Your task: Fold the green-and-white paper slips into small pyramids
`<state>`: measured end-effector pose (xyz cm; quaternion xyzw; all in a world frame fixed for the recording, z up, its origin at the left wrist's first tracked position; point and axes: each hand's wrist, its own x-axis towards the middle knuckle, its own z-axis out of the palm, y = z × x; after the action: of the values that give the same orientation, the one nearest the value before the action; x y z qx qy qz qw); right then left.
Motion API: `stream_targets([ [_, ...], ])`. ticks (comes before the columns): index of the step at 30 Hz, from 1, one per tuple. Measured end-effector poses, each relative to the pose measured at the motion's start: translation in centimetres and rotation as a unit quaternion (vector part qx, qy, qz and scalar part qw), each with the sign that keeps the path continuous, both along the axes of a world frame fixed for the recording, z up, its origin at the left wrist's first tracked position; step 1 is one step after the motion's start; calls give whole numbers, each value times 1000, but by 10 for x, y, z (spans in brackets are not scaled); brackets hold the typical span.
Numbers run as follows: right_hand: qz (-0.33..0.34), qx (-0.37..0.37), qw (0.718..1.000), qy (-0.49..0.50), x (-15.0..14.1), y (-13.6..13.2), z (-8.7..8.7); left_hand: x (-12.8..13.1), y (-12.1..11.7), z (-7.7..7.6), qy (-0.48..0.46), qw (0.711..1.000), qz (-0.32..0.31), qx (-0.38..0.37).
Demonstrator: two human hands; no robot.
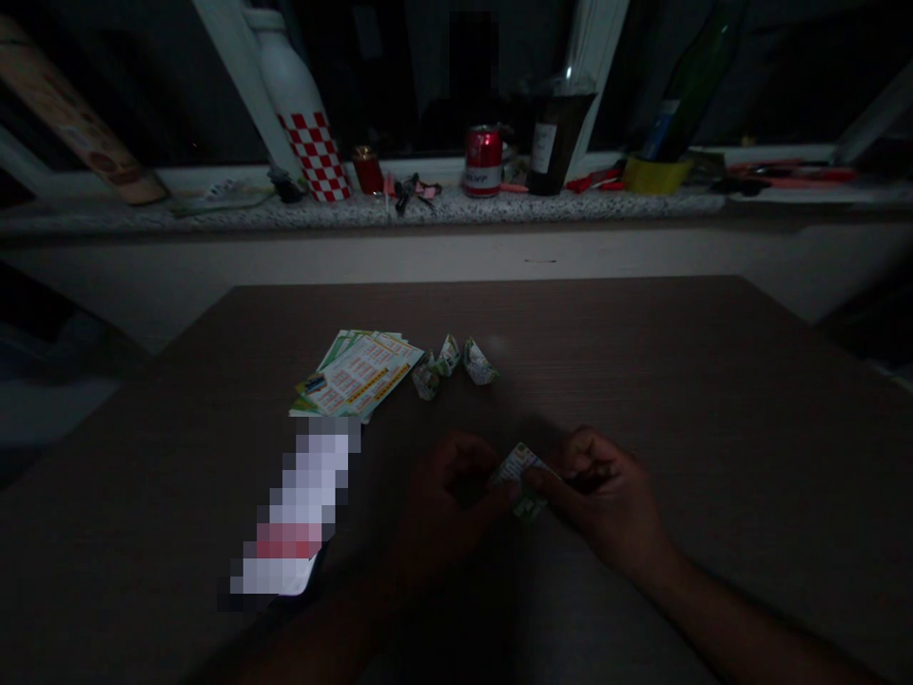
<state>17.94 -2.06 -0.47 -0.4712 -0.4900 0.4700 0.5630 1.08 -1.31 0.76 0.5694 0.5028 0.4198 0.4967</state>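
Note:
Between my two hands is a small folded paper (pixel 523 468), printed in white and green, its top corner pointing away from me. My left hand (pixel 456 495) pinches its left side between thumb and fingers. On the right side, my right hand (pixel 606 495) grips it with the thumb pressed on the front. Beyond my hands, several small folded paper pieces (pixel 478 362) stand close together on the table. A stack of printed leaflets (pixel 360 376) lies to their left, fanned a little. Dim light hides the detail of the fingers.
A lit phone (pixel 296 514), its screen blurred out, lies left of my hands on the brown table (pixel 713 400). Along the granite windowsill (pixel 428 207) stand a red-and-white checkered bottle (pixel 314 143), a red can (pixel 483 160), a dark cup (pixel 560 138) and a green bottle (pixel 689 86).

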Motion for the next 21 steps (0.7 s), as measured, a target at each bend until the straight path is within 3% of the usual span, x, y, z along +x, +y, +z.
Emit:
stream_targets([
  [9, 55, -46, 997, 12, 0, -1, 1, -5, 10, 5, -30, 999, 17, -38],
  [16, 66, -68, 994, 51, 7, 6, 3, -9, 17, 5, -75, 989, 0, -129],
  [21, 56, -51, 996, 38, 11, 9, -1, -12, 18, 2, -63, 994, 11, -91],
])
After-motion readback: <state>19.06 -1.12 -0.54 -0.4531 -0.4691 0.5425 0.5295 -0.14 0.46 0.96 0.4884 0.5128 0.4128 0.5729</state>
